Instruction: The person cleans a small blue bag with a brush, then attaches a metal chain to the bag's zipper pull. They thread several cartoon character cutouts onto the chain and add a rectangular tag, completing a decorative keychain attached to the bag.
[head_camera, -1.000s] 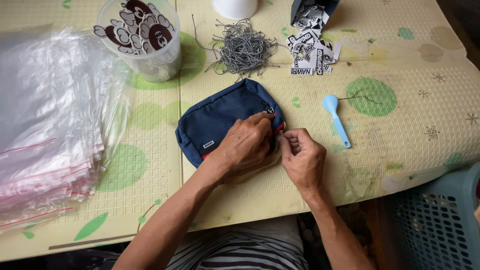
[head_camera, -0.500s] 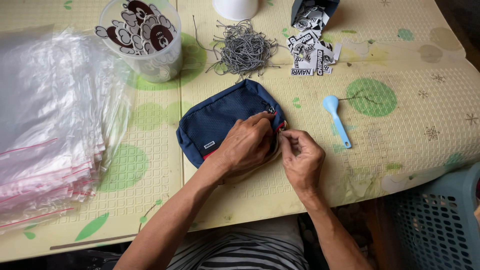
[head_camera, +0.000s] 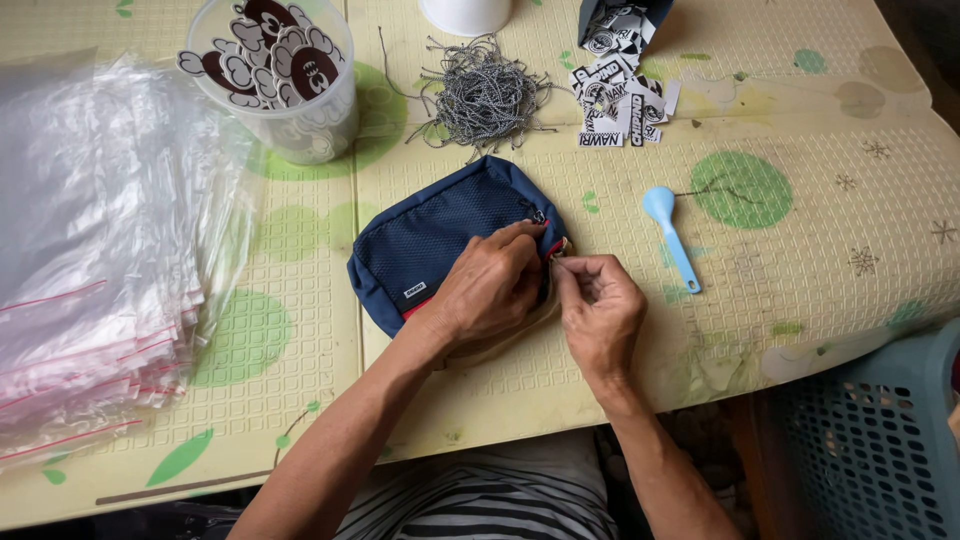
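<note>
- My left hand (head_camera: 490, 290) lies on the navy pouch (head_camera: 440, 240), pressing it flat on the table (head_camera: 800, 120); its fingertips pinch the pouch's right end by the zipper.
- My right hand (head_camera: 600, 310) sits just beside that end, thumb and forefinger pinched tight on something small at the zipper; I cannot tell what it is.
- The pouch lies tilted near the table's middle, mesh face up.
- A tangle of grey cords (head_camera: 485, 95) lies beyond the pouch, with a heap of black-and-white labels (head_camera: 620, 105) to its right.
- A light blue spoon (head_camera: 670, 235) lies right of my hands.
- A clear tub of stickers (head_camera: 280, 75) stands at far left, beside a stack of clear zip bags (head_camera: 90, 260).
</note>
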